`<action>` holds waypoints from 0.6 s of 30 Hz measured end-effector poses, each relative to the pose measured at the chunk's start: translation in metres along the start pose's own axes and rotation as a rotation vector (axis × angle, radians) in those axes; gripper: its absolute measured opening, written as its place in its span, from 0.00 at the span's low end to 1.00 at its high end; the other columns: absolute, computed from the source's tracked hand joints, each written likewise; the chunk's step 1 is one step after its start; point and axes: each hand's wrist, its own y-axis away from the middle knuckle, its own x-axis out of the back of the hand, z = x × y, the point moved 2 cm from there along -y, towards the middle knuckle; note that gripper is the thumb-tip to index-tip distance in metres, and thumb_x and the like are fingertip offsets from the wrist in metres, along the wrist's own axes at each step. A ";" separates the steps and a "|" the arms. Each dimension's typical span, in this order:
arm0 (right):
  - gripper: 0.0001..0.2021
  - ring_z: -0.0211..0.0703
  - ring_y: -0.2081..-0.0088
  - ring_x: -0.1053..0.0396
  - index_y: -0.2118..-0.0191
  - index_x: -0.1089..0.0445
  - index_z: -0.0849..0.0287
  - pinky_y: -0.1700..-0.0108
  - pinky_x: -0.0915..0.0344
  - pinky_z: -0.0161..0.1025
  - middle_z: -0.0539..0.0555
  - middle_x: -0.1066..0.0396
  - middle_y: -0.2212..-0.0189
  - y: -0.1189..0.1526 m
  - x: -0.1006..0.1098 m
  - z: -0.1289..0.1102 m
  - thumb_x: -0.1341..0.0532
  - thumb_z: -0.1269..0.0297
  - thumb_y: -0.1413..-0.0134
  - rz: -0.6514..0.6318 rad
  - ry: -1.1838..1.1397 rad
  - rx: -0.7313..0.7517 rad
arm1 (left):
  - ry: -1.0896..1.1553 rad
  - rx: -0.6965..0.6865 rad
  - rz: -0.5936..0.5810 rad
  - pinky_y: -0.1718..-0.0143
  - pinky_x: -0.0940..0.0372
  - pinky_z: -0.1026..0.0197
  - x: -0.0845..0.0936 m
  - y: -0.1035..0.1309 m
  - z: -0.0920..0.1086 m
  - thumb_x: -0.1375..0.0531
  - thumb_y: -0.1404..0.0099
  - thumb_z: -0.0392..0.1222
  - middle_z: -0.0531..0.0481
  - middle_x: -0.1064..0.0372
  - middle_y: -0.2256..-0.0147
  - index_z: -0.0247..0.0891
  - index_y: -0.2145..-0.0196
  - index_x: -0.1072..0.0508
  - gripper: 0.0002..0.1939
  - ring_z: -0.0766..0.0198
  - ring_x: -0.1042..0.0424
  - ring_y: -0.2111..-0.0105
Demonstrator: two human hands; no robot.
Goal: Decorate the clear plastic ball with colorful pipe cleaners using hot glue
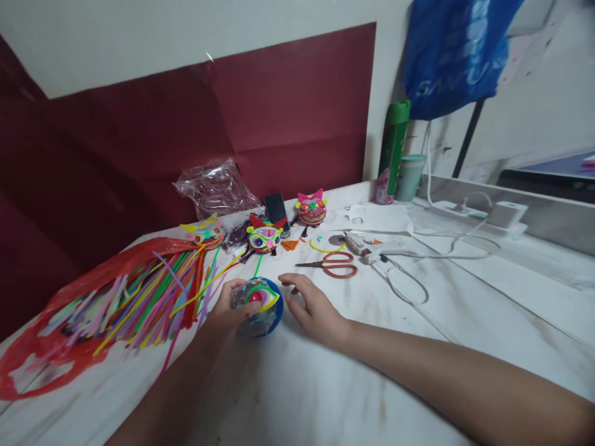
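A round blue piece [264, 323] carries a colourful eye shape [267, 298] with a red centre, at the middle of the table. My left hand [229, 311] grips it from the left, thumb across its front near the red centre. My right hand [312, 308] is at its right side, fingers curved and apart, with nothing visible between them. Beyond the piece sits a small red-eared animal head [264, 236]. Scissors with orange handles [338, 264] lie past my right hand.
Colourful fuzzy sticks [153, 303] spread over a red bag [69, 291] at left. A yellow-eared head [208, 234], pink head [312, 209], phone [276, 210] and clear plastic [216, 189] lie behind. A glue gun [367, 248], cables, green can [393, 155] and cup [411, 178] are at right.
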 end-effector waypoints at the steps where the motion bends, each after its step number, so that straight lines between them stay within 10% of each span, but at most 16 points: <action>1: 0.17 0.47 0.50 0.33 0.50 0.37 0.57 0.52 0.32 0.47 0.60 0.31 0.53 0.000 0.001 0.000 0.47 0.75 0.44 0.017 0.002 -0.003 | 0.026 0.028 -0.008 0.67 0.34 0.58 0.001 0.001 0.000 0.31 0.55 0.47 0.52 0.30 0.64 0.40 0.56 0.37 0.30 0.58 0.27 0.67; 18: 0.12 0.48 0.56 0.33 0.51 0.35 0.57 0.55 0.31 0.46 0.59 0.30 0.59 0.004 0.001 -0.014 0.42 0.70 0.41 0.016 0.006 0.137 | -0.026 0.001 -0.038 0.64 0.34 0.59 -0.002 0.010 0.007 0.32 0.55 0.42 0.52 0.30 0.62 0.43 0.55 0.37 0.29 0.58 0.28 0.64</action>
